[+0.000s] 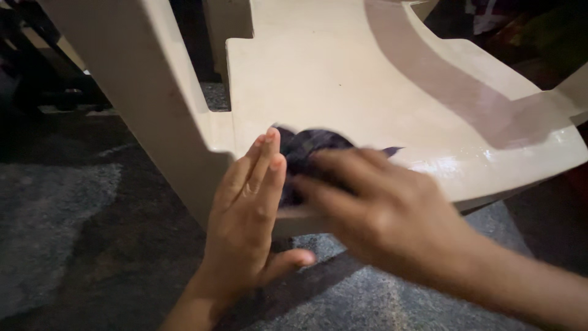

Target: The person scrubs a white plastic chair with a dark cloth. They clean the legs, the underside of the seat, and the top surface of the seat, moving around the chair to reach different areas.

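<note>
Both hands sit mid-frame: left hand (248, 211) flat and open, cupped against the chair seat (367, 79) edge, blurry right hand (373, 211) pressing a dark cloth (309, 150) there, looks like mid-wipe; grip unclear.

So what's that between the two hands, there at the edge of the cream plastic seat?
A small dark, crumpled cloth lies between the left hand and the right hand, on the front edge of the seat, in the head view.
</note>
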